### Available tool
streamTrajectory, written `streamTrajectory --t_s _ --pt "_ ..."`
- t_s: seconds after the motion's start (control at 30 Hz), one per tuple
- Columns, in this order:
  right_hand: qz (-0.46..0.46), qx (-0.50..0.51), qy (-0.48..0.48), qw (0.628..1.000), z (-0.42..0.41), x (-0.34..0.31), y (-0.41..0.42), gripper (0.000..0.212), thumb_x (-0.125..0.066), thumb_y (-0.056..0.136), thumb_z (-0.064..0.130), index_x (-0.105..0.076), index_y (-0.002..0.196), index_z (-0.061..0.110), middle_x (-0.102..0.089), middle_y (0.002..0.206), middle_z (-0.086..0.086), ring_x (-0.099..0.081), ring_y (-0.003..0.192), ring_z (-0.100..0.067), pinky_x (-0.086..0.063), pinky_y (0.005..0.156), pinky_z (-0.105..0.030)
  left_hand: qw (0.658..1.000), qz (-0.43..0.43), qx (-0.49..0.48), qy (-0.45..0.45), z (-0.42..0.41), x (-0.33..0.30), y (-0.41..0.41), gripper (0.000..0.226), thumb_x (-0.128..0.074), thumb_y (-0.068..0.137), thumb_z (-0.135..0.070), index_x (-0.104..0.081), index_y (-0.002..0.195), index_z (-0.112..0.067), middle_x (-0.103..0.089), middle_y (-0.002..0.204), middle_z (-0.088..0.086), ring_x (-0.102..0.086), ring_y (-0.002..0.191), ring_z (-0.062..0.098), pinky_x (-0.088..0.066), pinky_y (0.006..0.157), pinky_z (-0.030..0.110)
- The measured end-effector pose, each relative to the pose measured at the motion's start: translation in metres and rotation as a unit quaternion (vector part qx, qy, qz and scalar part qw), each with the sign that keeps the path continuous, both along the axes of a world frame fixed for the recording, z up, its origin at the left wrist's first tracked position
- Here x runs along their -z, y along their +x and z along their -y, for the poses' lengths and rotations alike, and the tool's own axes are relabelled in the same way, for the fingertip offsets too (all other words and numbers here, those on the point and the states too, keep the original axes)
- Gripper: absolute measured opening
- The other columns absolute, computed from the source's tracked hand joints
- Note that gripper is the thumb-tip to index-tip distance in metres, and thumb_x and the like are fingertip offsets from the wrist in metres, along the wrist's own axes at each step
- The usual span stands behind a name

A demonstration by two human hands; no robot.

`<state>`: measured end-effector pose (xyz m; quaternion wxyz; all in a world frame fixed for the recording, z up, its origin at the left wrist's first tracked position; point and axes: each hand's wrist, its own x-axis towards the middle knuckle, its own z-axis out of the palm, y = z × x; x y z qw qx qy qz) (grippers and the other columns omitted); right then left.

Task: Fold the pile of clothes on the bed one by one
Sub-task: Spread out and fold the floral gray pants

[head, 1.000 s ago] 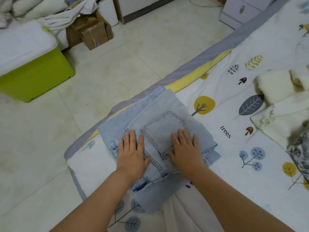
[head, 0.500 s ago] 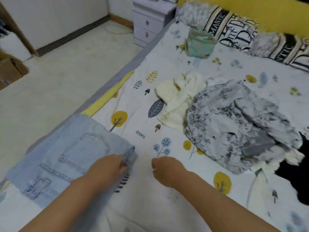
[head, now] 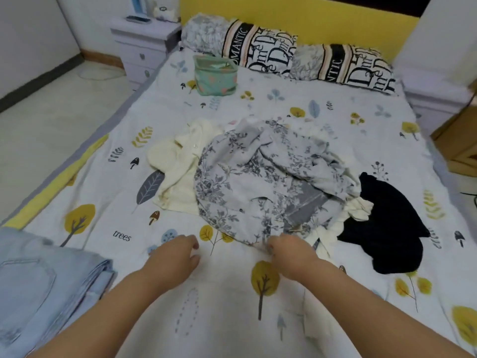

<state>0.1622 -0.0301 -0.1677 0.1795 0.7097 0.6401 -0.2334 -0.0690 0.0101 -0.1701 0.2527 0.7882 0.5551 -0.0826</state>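
A pile of clothes lies mid-bed: a grey floral garment on top, a cream garment to its left, a black garment to its right. Folded light-blue jeans sit at the near left edge of the bed. My right hand is at the near hem of the floral garment, fingers curled at the cloth; the grip itself is hidden. My left hand hovers over the sheet with loosely curled fingers, holding nothing.
The bed sheet is white with tree and leaf prints. A green fabric pouch stands near two patterned pillows at the headboard. A white nightstand is at the far left, floor along the left side.
Both hands left the folded jeans and moved right and forward to the pile. My view swung from the bed's left edge to the whole bed. The right hand has reached the floral garment's hem.
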Motion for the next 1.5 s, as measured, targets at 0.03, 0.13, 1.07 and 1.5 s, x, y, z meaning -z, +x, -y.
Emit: streamTrajectory --t_s 0.03,0.13,1.07,1.5 --pt "0.005 0.013 0.01 1.0 -0.003 0.005 0.012 0.031 -0.045 0.094 0.02 -0.047 0.122 0.009 -0.047 0.127 -0.014 -0.047 0.117 -0.027 -0.04 0.083 -0.031 1.0 0.005 0.002 0.015 -0.006 0.001 0.013 0.033 -0.044 0.096 -0.03 -0.046 0.127 -0.018 -0.05 0.128 0.002 -0.053 0.112 0.019 -0.039 0.086 0.025" --pt "0.028 0.044 0.031 0.998 -0.013 0.022 0.041 0.04 -0.048 0.094 0.024 -0.038 0.13 0.011 -0.039 0.134 -0.015 -0.039 0.123 -0.029 -0.038 0.095 -0.037 0.998 0.02 -0.013 0.061 -0.028 0.012 0.045 0.032 -0.045 0.095 -0.026 -0.047 0.124 -0.014 -0.05 0.125 0.007 -0.051 0.111 0.023 -0.039 0.083 0.028" --pt "-0.411 0.211 0.332 0.822 -0.035 0.016 -0.001 0.023 -0.065 0.077 -0.001 -0.066 0.093 0.016 -0.046 0.06 0.017 -0.049 0.056 0.002 -0.042 0.058 -0.012 0.936 0.321 -0.141 -0.027 -0.028 0.034 0.124 0.021 -0.061 0.079 -0.006 -0.044 0.088 -0.012 -0.049 0.071 0.006 -0.037 0.057 0.012 -0.03 0.049 0.023" --pt "-0.191 0.161 0.281 0.927 0.003 -0.148 0.006 0.078 -0.061 0.086 0.031 -0.011 0.146 0.039 -0.032 0.135 0.0 -0.027 0.129 -0.019 -0.028 0.109 -0.036 0.888 0.45 -0.056 0.071 -0.011 -0.22 0.073 0.024 -0.047 0.088 -0.006 -0.052 0.086 -0.029 -0.047 0.063 0.015 -0.036 0.049 0.015 -0.031 0.05 0.023"
